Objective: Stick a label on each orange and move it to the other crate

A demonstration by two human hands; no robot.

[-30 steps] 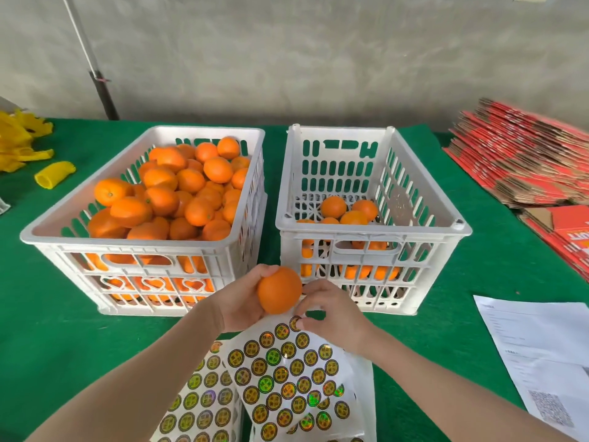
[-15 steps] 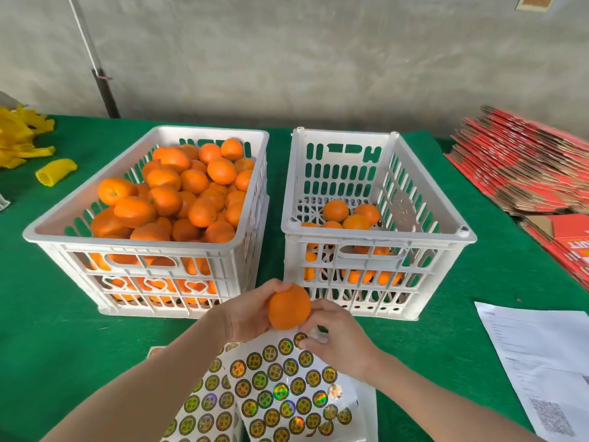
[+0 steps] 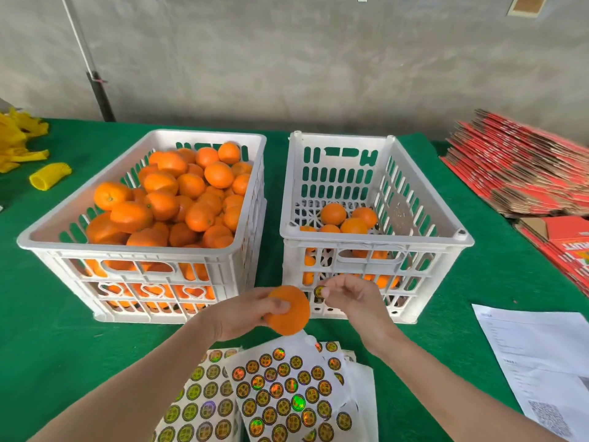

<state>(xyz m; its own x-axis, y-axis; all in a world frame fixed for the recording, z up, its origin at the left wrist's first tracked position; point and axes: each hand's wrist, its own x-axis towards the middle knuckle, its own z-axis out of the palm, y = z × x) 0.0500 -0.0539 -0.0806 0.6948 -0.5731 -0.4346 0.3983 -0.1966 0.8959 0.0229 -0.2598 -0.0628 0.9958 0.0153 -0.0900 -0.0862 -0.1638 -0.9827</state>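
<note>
Heaping oranges in left crate, right crate perhaps one layer

— What's your left hand doing?
— My left hand grips an orange. The thumb lies across its near face and the fingers are hidden behind it. My left forearm runs up bare from the lower left, wrist about straight.
— And the right?
— My right hand is raised just beside it, to the right. Thumb and forefinger pinch a small round label at their tips, and the other fingers curl loosely. The label sits close to the orange, but I can't tell whether they touch. My right forearm comes in bare from the lower right.
</note>
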